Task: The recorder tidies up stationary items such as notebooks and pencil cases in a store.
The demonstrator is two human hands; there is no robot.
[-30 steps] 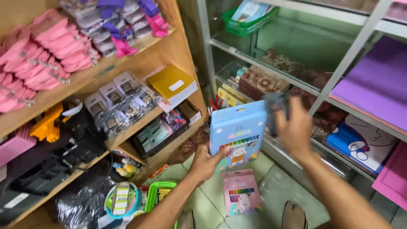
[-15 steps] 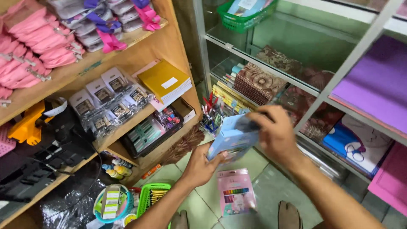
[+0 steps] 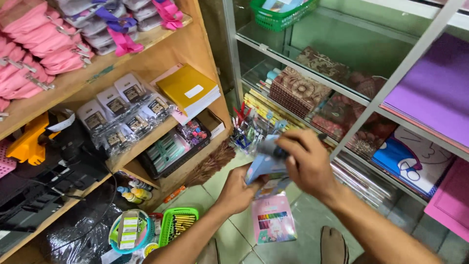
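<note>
We see a light-blue flat pack [image 3: 264,164] tilted steeply above the floor, and a pink pack of coloured pencils [image 3: 273,221] lying flat on the green tiles.

Between a wooden shelf [image 3: 146,142] and a glass cabinet [image 3: 342,63], our left hand [image 3: 237,190] and right hand [image 3: 305,164] grip a blue packet [image 3: 264,164] above a pink packet [image 3: 273,222] on the tiled floor [image 3: 312,215].

Even, soft indoor light with faint shadows; the right hand [image 3: 308,164] and its light-blue flat packet [image 3: 266,164] are motion-blurred, shelves sharp.
</note>
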